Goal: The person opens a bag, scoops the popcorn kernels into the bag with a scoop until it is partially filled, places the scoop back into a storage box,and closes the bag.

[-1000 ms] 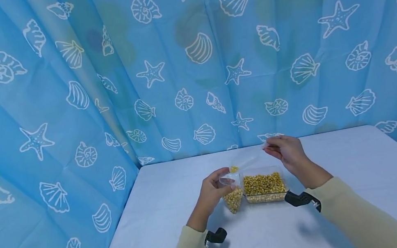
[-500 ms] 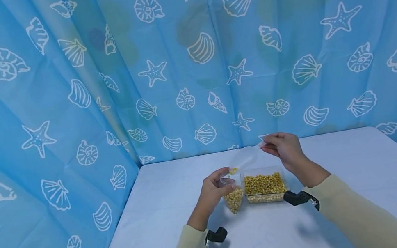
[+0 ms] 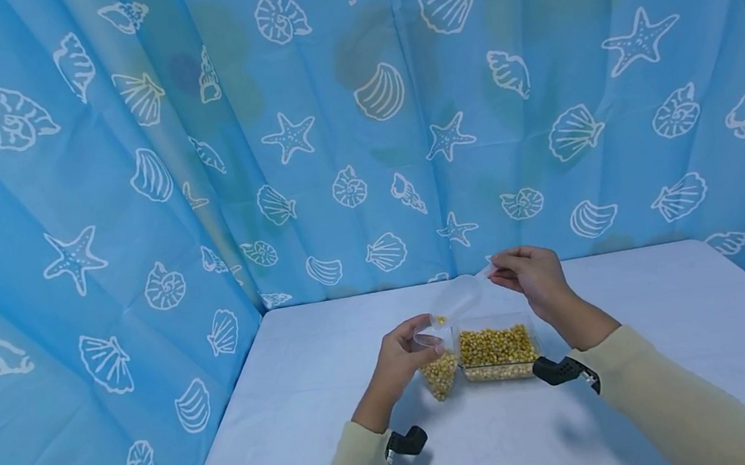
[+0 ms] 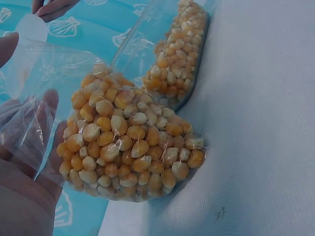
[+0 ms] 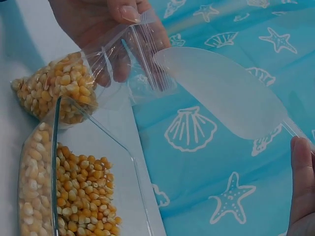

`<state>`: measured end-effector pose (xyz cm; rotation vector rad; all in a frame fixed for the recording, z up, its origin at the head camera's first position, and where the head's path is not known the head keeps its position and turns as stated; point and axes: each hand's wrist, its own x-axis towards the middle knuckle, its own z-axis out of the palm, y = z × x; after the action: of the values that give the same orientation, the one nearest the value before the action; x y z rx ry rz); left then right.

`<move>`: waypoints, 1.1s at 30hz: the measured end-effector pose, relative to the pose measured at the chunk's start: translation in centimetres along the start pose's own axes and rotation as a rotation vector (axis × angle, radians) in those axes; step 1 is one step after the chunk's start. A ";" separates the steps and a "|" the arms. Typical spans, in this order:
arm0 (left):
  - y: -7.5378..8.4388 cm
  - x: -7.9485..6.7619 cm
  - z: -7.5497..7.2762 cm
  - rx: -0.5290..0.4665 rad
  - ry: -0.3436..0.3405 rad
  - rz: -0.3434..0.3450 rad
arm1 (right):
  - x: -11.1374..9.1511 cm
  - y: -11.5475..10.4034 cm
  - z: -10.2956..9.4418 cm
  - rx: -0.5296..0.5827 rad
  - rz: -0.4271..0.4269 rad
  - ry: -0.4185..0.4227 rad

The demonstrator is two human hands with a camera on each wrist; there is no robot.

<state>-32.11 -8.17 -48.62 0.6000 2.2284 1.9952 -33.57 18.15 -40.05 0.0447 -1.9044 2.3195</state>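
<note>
My left hand (image 3: 398, 355) holds a clear zip bag (image 4: 128, 142) near its mouth, with the thumb and fingers on either side of the opening. Corn kernels fill the lower part of the bag, which hangs to a point. My right hand (image 3: 535, 284) pinches the handle of a translucent white scoop (image 5: 221, 93). The scoop slants downward, its front edge at the bag's mouth, and a few yellow kernels (image 3: 441, 320) show at its low end. Beside the bag stands a clear rectangular container (image 5: 54, 162) with many corn kernels (image 3: 496, 346) in it.
A white cloth covers the table (image 3: 307, 380). Behind and to the left hangs a blue curtain (image 3: 335, 152) with white shell and starfish prints. The container stands just right of the bag, below the scoop.
My right hand has risen slightly and moved a little left, tilting the scoop more steeply. Fewer kernels show at its low end. The left hand and bag stay nearly in place.
</note>
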 end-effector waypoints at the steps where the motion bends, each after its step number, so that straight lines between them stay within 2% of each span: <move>1: 0.0 0.0 0.0 0.001 -0.002 -0.001 | 0.0 -0.1 0.0 -0.009 -0.006 0.000; 18: 0.3 0.2 0.5 -0.006 -0.024 0.027 | -0.2 0.0 -0.9 -0.112 -0.034 0.012; 22: 0.3 0.2 0.6 -0.001 -0.033 0.044 | -0.3 0.1 -1.8 -0.075 -0.011 0.010; 28: 0.4 0.3 0.6 -0.001 -0.048 0.082 | -0.4 -0.3 -3.4 0.040 0.010 0.029; 33: 0.1 0.0 0.4 0.024 -0.016 0.048 | -0.8 0.1 -4.7 0.062 0.045 0.059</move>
<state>-31.92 -7.80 -48.54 0.6751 2.2534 1.9809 -32.44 22.68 -41.18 -0.0607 -1.8240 2.3810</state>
